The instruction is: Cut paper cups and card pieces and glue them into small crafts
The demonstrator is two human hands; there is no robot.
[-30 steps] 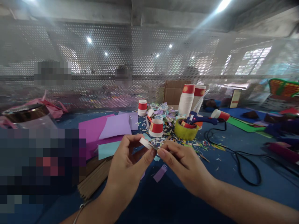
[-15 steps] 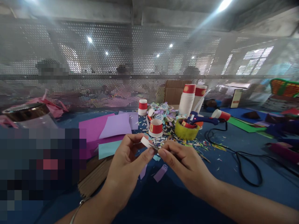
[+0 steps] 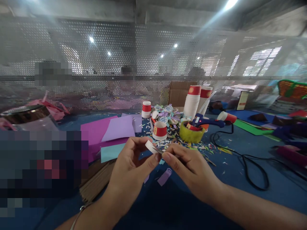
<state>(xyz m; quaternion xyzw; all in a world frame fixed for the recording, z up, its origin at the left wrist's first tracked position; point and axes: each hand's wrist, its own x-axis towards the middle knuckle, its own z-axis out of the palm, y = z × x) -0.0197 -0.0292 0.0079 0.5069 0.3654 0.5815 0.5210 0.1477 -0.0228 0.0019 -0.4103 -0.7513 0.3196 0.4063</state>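
My left hand (image 3: 135, 166) pinches a small white curved piece (image 3: 150, 146), which looks like the cut end of a paper cup, between thumb and fingers. Closed at the fingertips, my right hand (image 3: 189, 166) grips a thin grey blade-like piece (image 3: 158, 150) that meets the white piece. Its far end is hidden by the fingers. Just beyond the hands stands a short red and white paper cup (image 3: 160, 131). Below them on the table lies a purple paper strip (image 3: 164, 177).
Paper scraps (image 3: 175, 116) spread behind the cup. A yellow tape roll (image 3: 191, 133) bears a blue glue gun (image 3: 203, 121), its black cord (image 3: 242, 156) looping right. Stacked cups (image 3: 192, 103) stand behind. Coloured paper (image 3: 96, 131) and brown cardboard strips (image 3: 96, 182) lie left.
The white piece has turned slightly in my left fingers, and the blade-like piece sits a little differently against it. Both hands stay in nearly the same place.
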